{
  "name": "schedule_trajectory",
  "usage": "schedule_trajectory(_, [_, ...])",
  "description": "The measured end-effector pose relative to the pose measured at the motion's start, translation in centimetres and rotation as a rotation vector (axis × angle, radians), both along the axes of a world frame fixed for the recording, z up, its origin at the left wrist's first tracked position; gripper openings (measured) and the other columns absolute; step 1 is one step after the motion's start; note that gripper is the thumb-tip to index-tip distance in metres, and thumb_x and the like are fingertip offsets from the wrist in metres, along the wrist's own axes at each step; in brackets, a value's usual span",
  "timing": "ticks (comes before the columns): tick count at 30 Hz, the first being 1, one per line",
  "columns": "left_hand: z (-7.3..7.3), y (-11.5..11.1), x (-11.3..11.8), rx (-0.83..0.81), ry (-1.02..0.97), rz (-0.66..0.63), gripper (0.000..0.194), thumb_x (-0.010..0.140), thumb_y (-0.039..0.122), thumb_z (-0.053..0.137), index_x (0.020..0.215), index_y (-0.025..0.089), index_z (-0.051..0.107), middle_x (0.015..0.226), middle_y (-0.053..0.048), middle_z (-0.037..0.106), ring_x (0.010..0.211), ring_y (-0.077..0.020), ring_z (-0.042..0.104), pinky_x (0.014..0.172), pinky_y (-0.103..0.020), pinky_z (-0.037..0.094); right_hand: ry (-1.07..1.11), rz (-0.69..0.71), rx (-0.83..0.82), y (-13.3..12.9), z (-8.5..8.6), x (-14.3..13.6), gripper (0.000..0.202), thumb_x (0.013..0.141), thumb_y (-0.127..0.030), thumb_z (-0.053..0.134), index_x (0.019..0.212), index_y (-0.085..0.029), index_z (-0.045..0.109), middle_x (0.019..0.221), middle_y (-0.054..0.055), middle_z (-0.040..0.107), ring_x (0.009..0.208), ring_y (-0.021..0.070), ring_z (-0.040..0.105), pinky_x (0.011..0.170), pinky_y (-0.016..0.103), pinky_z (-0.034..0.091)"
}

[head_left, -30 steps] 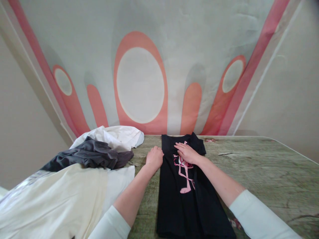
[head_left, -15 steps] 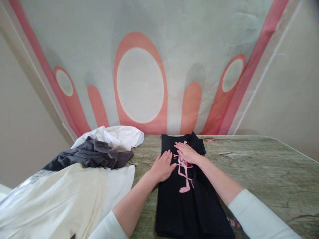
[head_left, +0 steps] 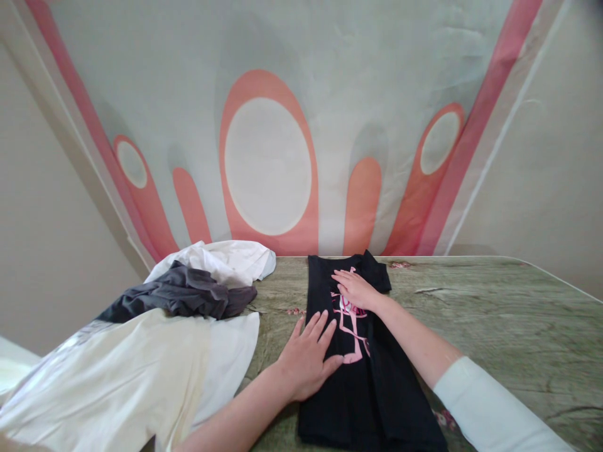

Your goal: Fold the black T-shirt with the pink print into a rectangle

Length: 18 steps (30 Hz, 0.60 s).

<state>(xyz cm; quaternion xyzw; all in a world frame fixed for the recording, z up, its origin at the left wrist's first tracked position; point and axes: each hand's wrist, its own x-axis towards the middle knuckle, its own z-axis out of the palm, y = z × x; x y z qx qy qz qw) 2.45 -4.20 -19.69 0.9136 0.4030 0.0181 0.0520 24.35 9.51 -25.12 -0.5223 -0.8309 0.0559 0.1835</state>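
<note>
A black shirt (head_left: 348, 402) with a pink printed figure lies on the wood-patterned table, its right side folded inward and a sleeve sticking out at the upper right. My left hand (head_left: 308, 356) rests on the left part of the shirt with its fingers spread. On the upper part of the print lies my right hand (head_left: 357, 291), flat, with its fingers stretched out. Neither hand grips the cloth.
At the left is a heap of clothes: a cream garment (head_left: 155, 370), a crumpled dark grey one (head_left: 188, 292) and a white one (head_left: 235, 257). The table (head_left: 494, 326) reaches a wall with a pink-and-grey backdrop (head_left: 400, 75).
My left hand has slid down the shirt toward me and its fingers have spread wider. My right hand has hardly moved. The view has shifted slightly.
</note>
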Motion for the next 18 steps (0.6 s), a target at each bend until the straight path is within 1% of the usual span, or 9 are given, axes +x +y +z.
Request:
schedule_trajectory(3, [0.2, -1.1, -0.5, -0.03, 0.003, -0.008, 0.06, 0.089, 0.053, 0.023, 0.14, 0.023, 0.016, 0.147, -0.005, 0.012, 0.135, -0.0216, 0.008, 0.108, -0.044, 0.011, -0.006, -0.002, 0.002, -0.1, 0.0, 0.0, 0.042, 0.088, -0.026, 0.034, 0.129, -0.018, 0.044, 0.137, 0.007, 0.038, 0.128, 0.018, 0.029, 0.105, 0.039, 0.022])
schedule_trajectory(5, [0.6, -1.8, -0.8, -0.059, 0.008, -0.009, 0.061, 0.088, 0.054, 0.025, 0.14, 0.023, 0.016, 0.147, -0.004, 0.011, 0.135, -0.022, 0.006, 0.108, -0.044, 0.011, -0.011, -0.003, 0.003, 0.0, 0.0, 0.0, 0.042, 0.088, -0.026, 0.033, 0.129, -0.018, 0.044, 0.137, 0.007, 0.039, 0.128, 0.0182, 0.03, 0.105, 0.039, 0.023])
schedule_trajectory(12, [2.6, -4.6, -1.7, -0.199, 0.021, -0.013, 0.059, 0.086, 0.053, 0.035, 0.139, 0.034, 0.016, 0.147, 0.0, 0.008, 0.134, -0.0245, 0.002, 0.108, -0.048, 0.01, -0.021, -0.001, -0.001, 0.1, -0.1, 0.0, 0.042, 0.089, -0.027, 0.033, 0.129, -0.018, 0.043, 0.137, 0.007, 0.038, 0.128, 0.0184, 0.03, 0.105, 0.038, 0.023])
schedule_trajectory(15, [3.3, -5.1, -2.3, -0.238, 0.023, -0.04, 0.058, 0.086, 0.053, 0.034, 0.138, 0.035, 0.014, 0.147, 0.001, 0.007, 0.134, -0.0244, 0.002, 0.107, -0.049, 0.01, -0.016, -0.001, 0.004, -0.1, 0.1, -0.1, 0.042, 0.088, -0.027, 0.034, 0.127, -0.017, 0.045, 0.136, 0.008, 0.04, 0.127, 0.019, 0.032, 0.104, 0.038, 0.024])
schedule_trajectory(18, [4.2, -4.6, -2.7, -0.329, 0.024, -0.095, 0.057, 0.088, 0.054, 0.028, 0.139, 0.035, 0.013, 0.146, 0.002, 0.008, 0.134, -0.0226, 0.004, 0.108, -0.046, 0.01, 0.04, -0.001, 0.051, -0.2, 0.9, -0.1, 0.037, 0.088, -0.026, 0.036, 0.119, -0.016, 0.053, 0.129, 0.009, 0.049, 0.12, 0.0186, 0.041, 0.103, 0.036, 0.027])
